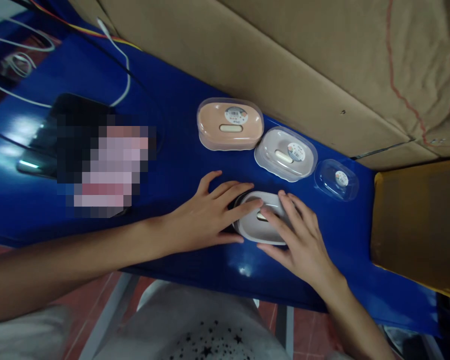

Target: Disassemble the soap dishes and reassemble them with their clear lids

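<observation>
A grey oval soap dish (252, 227) lies on the blue table near its front edge, with a small cream slot piece in its middle. My left hand (210, 215) spans its left end, thumb on the near side, index finger on top. From the right, my right hand (300, 235) grips the dish with thumb near, fingers over the far rim, and a finger by the slot. Behind stand a peach soap dish (210, 122) and a white soap dish (270, 150), both under clear lids with round stickers. A loose clear lid (328, 185) with a sticker lies farther right.
Dark devices, one a phone (35, 167), and a partly pixelated item (110, 170) lie on the left, with a white cable (127, 75) and other wires. Brown cardboard (285, 85) walls the back. A yellow-brown box (416, 225) stands on the right of the blue table (195, 270).
</observation>
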`<act>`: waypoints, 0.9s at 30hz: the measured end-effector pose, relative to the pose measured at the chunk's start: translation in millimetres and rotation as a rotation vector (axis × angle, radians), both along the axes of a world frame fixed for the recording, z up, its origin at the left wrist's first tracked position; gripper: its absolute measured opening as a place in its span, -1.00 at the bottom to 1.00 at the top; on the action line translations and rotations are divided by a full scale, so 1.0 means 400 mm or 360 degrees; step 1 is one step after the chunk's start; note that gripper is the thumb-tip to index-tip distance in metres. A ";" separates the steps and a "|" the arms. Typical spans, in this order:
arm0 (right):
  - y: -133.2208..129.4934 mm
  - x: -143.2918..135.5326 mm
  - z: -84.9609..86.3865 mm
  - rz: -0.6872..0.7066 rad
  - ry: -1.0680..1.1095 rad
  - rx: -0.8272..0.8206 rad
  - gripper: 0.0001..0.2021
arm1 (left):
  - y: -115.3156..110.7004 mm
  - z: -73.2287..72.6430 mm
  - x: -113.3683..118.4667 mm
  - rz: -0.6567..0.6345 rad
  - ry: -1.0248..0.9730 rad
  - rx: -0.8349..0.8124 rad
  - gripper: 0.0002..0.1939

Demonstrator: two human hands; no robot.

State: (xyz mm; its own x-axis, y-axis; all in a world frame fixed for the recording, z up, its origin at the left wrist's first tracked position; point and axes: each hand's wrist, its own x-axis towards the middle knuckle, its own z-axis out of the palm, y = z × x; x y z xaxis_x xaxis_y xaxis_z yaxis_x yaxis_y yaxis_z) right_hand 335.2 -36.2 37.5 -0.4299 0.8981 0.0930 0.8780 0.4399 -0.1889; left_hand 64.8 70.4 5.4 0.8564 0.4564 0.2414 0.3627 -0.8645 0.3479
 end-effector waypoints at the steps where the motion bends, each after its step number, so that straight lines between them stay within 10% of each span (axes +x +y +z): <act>1: 0.001 0.000 0.001 0.0007 -0.0021 -0.0005 -0.17 | 0.000 0.001 -0.001 -0.0005 0.0004 0.0001 -0.13; 14: 0.014 0.042 -0.001 0.0110 0.0013 -0.0128 -0.22 | 0.002 0.013 -0.005 -0.0018 -0.0014 0.0004 -0.26; 20: 0.055 0.248 0.011 -0.0754 0.0084 0.0123 -0.29 | 0.011 0.017 -0.010 0.0010 -0.0032 0.0023 -0.38; 27: 0.033 0.306 0.015 -0.0783 0.0047 -0.0010 -0.36 | 0.015 0.022 -0.010 0.0025 -0.0060 0.0008 -0.46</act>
State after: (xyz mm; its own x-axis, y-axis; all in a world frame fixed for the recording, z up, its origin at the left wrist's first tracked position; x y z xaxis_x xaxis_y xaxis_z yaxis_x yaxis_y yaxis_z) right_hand 457.7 -23.0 43.6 0.0480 0.9946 0.0925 0.9755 -0.0268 -0.2183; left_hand 60.9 76.5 14.1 0.8394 0.4684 0.2759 0.3628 -0.8607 0.3572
